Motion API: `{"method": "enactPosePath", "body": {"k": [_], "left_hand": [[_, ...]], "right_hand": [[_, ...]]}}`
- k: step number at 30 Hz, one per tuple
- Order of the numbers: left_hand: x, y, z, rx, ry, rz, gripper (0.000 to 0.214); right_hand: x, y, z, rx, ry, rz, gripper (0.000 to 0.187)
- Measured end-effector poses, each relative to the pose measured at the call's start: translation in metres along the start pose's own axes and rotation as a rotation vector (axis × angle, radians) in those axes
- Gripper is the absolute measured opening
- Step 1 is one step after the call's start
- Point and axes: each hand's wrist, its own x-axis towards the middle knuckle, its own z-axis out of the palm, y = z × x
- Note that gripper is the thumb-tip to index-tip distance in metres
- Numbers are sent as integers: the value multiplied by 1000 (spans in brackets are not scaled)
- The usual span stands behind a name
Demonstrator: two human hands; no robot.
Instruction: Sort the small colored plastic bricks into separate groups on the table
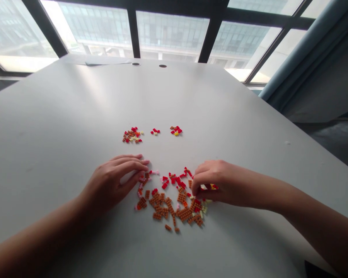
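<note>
Tiny plastic building bricks (174,204), mostly orange-brown w/ red, plus some pink, cream & yellow, lie in a loose heap on a wide pale-grey bench (75,116). The heap is near the bench's front edge, btwn the person's two bare hands.

L hand (113,185) rests at the heap's left edge, palm down, fingers long & nearly flat, thumb tucked below. Its grip is wide and holds nothing; fingertips touch a few pink & orange pieces.

R hand (217,185) sits on the heap's right side, fingers curled, tips drawn down to the bricks. Its grip is narrow; can't tell if a piece is pinched, since the fingers hide it. Red & yellow pieces show under its palm.

Farther back, well apart from the heap, three small clusters sit in a row. At left is a mixed orange-red cluster (132,136), in the middle a few red pieces (155,131), at right a red-and-yellow cluster (176,130).

Judgement: the step in hand looks like picking through the heap, R hand selecting, L hand steadying or spreading. Pieces are v. small & crowded. A next move calls for a fine fingertip pinch on one brick w/o dragging its neighbours.

Beyond the bench are two round cable holes (162,66), large dark-framed windows (171,31) & a blue-grey curtain (307,58) at right.
</note>
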Motion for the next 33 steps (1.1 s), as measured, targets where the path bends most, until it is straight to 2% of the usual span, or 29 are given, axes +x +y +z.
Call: {"method": "enactPosePath", "body": {"k": [11, 19, 23, 26, 33], "left_hand": [[1, 1, -1, -4, 2, 9, 18], [0, 0, -1, -5, -11, 2, 18], [1, 1, -1, -10, -10, -11, 18], [1, 2, -1, -6, -12, -17, 19], [0, 0, 0, -31, -12, -29, 19]], "right_hand": [[-1, 0, -1, 24, -11, -8, 5], [-2, 1, -3, -19, 34, -38, 12], [-3, -5, 1, -4, 74, -110, 9], [-2, -12, 6, -16, 57, -147, 10], [-3, -23, 8, -148, -30, -21, 14]]}}
